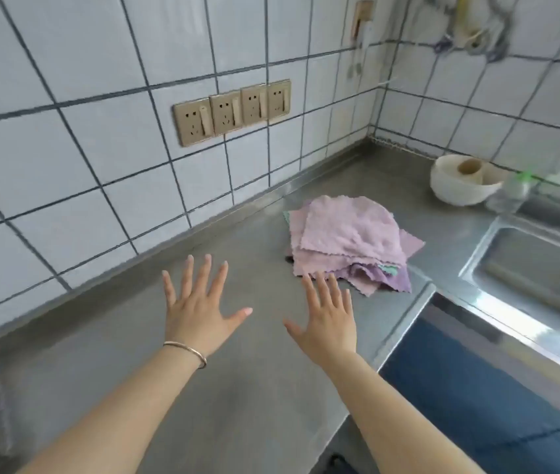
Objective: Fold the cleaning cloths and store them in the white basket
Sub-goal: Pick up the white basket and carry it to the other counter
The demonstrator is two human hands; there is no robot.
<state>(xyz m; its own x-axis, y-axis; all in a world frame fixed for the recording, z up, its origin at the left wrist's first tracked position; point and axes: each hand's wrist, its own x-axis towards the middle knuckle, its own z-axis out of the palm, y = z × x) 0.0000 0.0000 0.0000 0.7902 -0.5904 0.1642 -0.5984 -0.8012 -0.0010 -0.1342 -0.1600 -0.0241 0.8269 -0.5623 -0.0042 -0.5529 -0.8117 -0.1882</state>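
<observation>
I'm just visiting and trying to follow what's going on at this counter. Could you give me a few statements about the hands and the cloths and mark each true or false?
1. Both hands are spread open and hold nothing. True: the left hand and the right hand have straight fingers.
2. The cloths are mostly pink and lie in a loose pile on the steel counter. True.
3. The left wrist is bare. False: it wears a thin bracelet.
4. The cloth pile lies in the sink. False: it lies on the counter beside it.
5. A white bowl stands near the corner. True.

Bare forearms — thin metal bangle (188,351) on left wrist
</observation>
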